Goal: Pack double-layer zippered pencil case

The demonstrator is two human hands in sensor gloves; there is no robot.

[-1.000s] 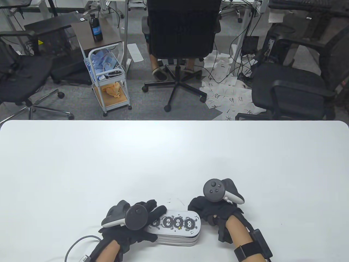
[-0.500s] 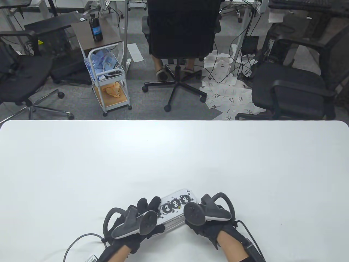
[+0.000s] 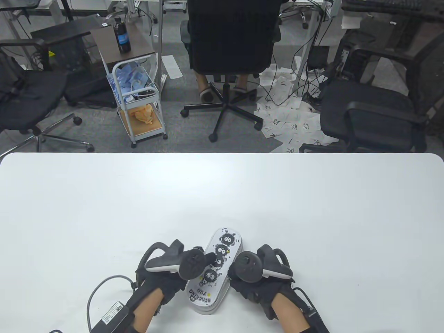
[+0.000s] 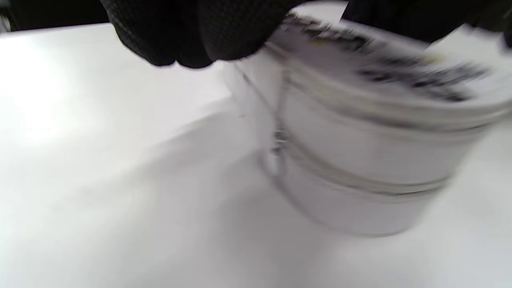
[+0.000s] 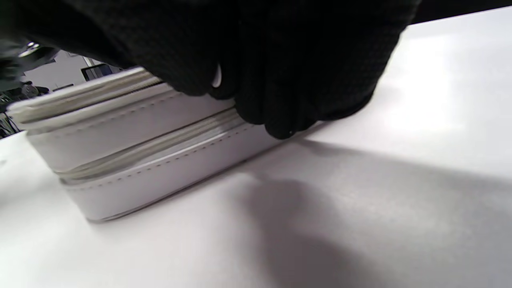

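The case (image 3: 215,269) lies flat on the table (image 3: 222,194) at its near edge, just left of centre, its printed lid up and its long axis running from near-left to far-right, with both zips looking closed all the way round in the wrist views, so the step in hand seems to be positioning the case before it is opened, and packing proper has not begun, as far as can be judged. The left hand (image 3: 166,281) holds the case's left side, its fingers (image 4: 192,36) curled down together over the lid edge near a zip pull (image 4: 276,154), though that view is blurred. The right hand (image 3: 255,289) presses against the right side, its fingers (image 5: 276,100) bunched together and clamped on the wall across the lower zip line. The next move probably calls for one hand to steady the case while the other finds a pull and runs it round the curved end; no pens or other contents show anywhere, so what is to go in cannot be told. Past the hands the white table stretches far and wide. Beyond its far edge are grey floor, a black chair (image 3: 230,52) at centre with someone's feet under it, more chairs either side, a white cart (image 3: 138,100) at far left with a bottle (image 3: 121,34) on a stand behind it, and scattered papers (image 3: 291,121) at far right
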